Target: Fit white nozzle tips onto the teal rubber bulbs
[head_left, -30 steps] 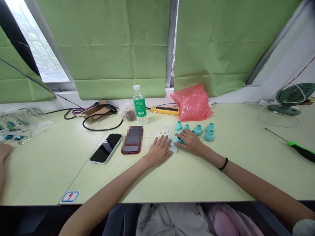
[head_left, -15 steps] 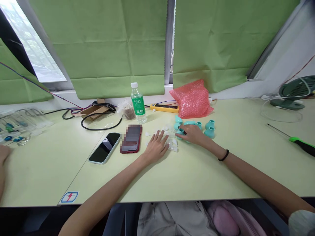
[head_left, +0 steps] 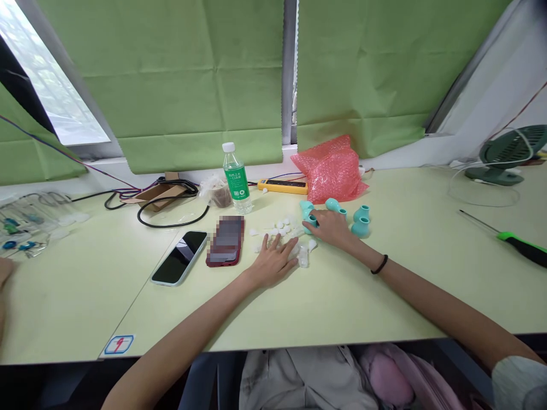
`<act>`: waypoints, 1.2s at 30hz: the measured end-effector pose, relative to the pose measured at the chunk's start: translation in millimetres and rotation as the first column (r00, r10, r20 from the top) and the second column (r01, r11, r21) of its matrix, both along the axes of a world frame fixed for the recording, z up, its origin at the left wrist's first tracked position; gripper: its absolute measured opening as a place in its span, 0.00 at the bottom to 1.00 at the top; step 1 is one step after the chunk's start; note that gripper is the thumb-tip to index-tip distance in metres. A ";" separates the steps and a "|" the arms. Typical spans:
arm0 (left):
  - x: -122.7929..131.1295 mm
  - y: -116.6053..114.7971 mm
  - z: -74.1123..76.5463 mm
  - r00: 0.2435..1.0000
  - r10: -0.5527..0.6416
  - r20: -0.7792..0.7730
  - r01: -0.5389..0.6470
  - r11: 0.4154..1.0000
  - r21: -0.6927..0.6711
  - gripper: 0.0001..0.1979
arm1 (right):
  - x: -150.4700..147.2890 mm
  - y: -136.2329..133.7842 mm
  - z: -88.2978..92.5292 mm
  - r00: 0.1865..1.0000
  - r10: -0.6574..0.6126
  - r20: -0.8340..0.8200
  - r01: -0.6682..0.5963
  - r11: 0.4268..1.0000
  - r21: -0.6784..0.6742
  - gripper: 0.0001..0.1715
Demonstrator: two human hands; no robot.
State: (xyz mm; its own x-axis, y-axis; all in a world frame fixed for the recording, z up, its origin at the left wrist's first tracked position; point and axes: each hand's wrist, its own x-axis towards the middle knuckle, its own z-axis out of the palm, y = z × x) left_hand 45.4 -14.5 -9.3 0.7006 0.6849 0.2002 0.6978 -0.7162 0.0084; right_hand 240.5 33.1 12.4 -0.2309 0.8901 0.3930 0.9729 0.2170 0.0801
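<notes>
L hand [head_left: 273, 265], fingers apart, over small white pcs [head_left: 284, 224]; R hand [head_left: 333, 228] at teal narrow-necked pots [head_left: 361, 226], right of pcs, clamped or not: can't tell. Light touch best; pots look tippy.

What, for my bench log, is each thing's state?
Left hand: fingers spread
Right hand: at teal pieces, grip unclear
Teal pieces: some upright, some tipped
White bits: scattered
Bottle: upright, capped
Pale phone: face up, screen dark
Red phone: face up
Screwdriver: lying flat
Blinds: lowered
</notes>
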 end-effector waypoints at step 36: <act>-4.2 4.9 7.0 0.996 0.037 0.082 -0.042 0.997 0.058 0.18 | 89.2 113.2 10.0 0.973 -0.197 0.116 0.226 0.911 -0.346 0.23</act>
